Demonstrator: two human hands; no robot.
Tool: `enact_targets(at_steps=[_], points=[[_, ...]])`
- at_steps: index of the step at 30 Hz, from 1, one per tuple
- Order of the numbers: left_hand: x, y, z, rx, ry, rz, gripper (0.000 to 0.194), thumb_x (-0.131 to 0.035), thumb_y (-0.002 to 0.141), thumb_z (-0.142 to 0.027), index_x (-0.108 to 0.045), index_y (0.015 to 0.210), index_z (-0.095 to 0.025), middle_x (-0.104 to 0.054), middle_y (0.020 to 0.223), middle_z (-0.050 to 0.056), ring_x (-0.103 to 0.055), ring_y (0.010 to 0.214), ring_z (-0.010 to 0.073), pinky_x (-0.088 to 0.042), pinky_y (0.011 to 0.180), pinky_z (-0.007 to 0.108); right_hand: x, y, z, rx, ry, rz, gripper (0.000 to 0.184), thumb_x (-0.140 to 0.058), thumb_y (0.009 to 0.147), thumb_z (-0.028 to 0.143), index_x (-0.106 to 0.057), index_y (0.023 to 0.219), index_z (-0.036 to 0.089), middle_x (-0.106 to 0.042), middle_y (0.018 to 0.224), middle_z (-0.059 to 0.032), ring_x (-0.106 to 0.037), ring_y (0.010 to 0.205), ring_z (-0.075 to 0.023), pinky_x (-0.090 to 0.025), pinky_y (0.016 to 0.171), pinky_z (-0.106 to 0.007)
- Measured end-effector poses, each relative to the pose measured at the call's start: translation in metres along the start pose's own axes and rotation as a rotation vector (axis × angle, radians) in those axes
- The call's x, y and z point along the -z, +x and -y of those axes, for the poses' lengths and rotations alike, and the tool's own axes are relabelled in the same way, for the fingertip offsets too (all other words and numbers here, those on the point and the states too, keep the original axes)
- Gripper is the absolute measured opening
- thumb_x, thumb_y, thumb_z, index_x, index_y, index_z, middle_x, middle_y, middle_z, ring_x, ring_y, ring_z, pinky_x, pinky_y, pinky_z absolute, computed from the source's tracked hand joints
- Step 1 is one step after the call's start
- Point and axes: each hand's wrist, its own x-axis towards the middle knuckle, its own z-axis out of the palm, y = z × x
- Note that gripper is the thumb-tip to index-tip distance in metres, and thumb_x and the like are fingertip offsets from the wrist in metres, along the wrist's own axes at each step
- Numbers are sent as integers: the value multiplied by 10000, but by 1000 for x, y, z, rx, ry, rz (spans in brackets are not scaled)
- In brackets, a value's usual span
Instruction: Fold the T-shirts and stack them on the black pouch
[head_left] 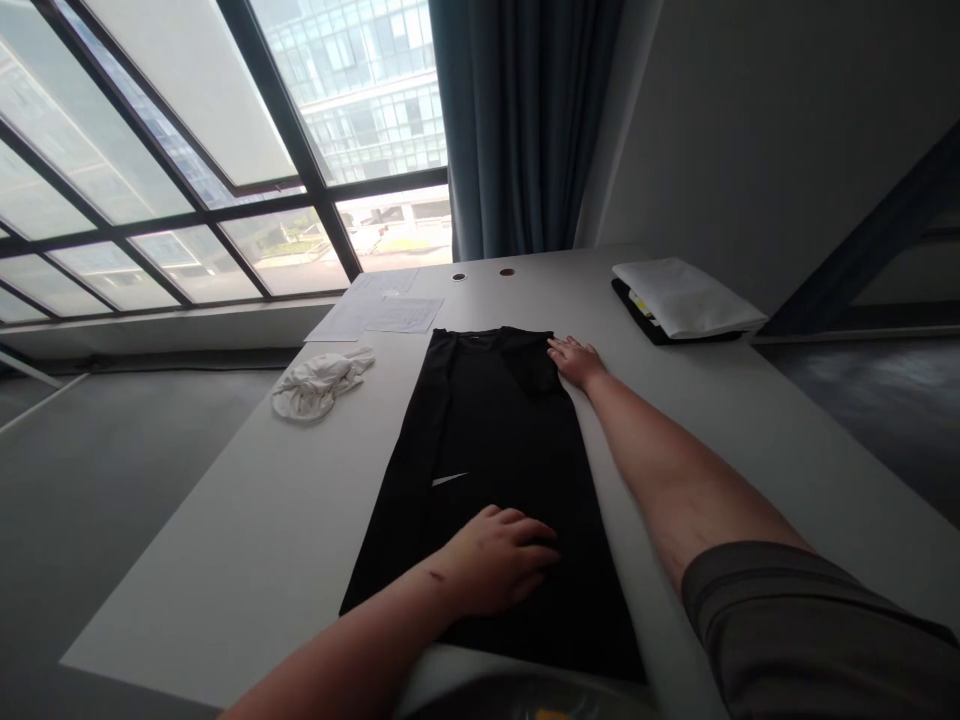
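A black garment (517, 440), trousers or a skirt by its shape, lies flat and lengthwise on the white table (225, 560). Its narrower waist end points away from me. A small pale gap shows in the cloth left of its middle. My left hand (502, 560) rests palm down on the lower part, fingers spread a little. At the far right corner, my right hand (576, 360) lies with outstretched fingers touching the garment's edge by the waist. Neither hand grips the cloth. The underside of both palms is hidden.
A crumpled white cloth (319, 384) lies at the left edge. Printed paper sheets (405, 314) are behind it. A folded white cloth (686, 297) sits on something black at the right. Two round holes pierce the far tabletop. Beyond stand a blue curtain (517, 130) and windows.
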Motion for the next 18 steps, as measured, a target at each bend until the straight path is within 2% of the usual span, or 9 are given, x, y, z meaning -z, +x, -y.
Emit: enact_targets(at_steps=[3,6,10,13,15,18], points=[[-9,33,-23,-211,14,50,385,-487,1051,-384,-590,1417,-323,-558,1531,-9,-590,1200,208,-458,946,358,1,0,-2,1,53,-36,556,-277,1067,461,-457,1576,327,-445,1632,4,-309,1551,-284,-239,1243,-597],[-17,53,-35,-299,42,48,393,-463,1065,-360,-569,1443,-334,-559,1524,-30,-562,1200,205,-436,922,354,0,2,-5,-5,90,-56,534,-284,1073,445,-481,1559,345,-465,1618,16,-326,1545,-280,-254,1245,-583],[-13,68,-40,-311,76,88,379,-518,1042,-371,-600,1407,-308,-659,1324,3,-562,1102,217,-430,849,373,-2,5,-8,-9,139,-66,527,-285,1077,436,-506,1545,332,-477,1609,18,-330,1546,-269,-260,1253,-555],[-7,72,-41,-320,100,143,270,-579,1007,-354,-679,1248,-283,-669,1216,28,-564,1039,217,-421,807,367,-2,7,-11,-14,181,-82,538,-272,1080,449,-514,1541,315,-481,1606,14,-335,1544,-262,-253,1259,-538],[-4,70,-41,-318,112,147,188,-596,993,-343,-695,1135,-270,-656,1220,40,-569,1017,214,-411,795,361,-3,7,-13,-20,203,-89,543,-260,1082,450,-512,1544,313,-484,1604,13,-338,1543,-257,-255,1260,-529],[2,59,-39,-296,98,115,170,-601,982,-336,-666,1117,-258,-628,1304,48,-577,1026,212,-408,826,366,-4,9,-14,-30,201,-72,544,-251,1083,440,-504,1548,314,-489,1601,8,-349,1538,-251,-264,1257,-525]])
